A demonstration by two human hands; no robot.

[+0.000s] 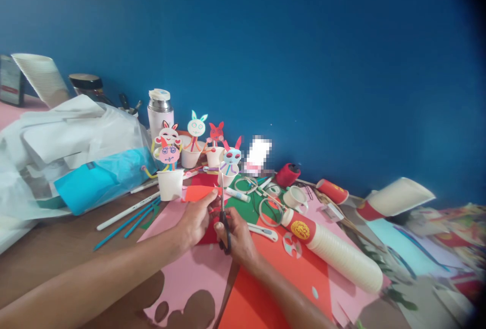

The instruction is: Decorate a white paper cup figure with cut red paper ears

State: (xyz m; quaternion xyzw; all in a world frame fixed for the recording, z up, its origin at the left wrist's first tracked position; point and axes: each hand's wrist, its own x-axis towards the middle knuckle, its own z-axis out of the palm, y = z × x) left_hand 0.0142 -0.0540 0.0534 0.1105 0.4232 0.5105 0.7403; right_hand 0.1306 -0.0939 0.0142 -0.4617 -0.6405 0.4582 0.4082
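My right hand (238, 235) is closed around the black handles of a pair of scissors (227, 225), whose blades point up and away from me. Close beside the blades, my left hand (197, 216) pinches a small piece of red paper (214, 211). The exact outline of that piece is hard to make out between the fingers. Beneath both hands lie pink paper (190, 268) with round holes cut from it and orange-red paper (266, 288). Just beyond stand paper cups with animal-faced figures, among them a pink-faced one (169, 153) and a light blue-faced one (231, 156).
A white utility knife (262, 232) lies right of my hands, near a long stack of paper cups (337, 253). Blue sticks (127, 223) and a white pen (125, 211) are on the left, before a plastic bag (98, 136). A flask (160, 111) stands behind.
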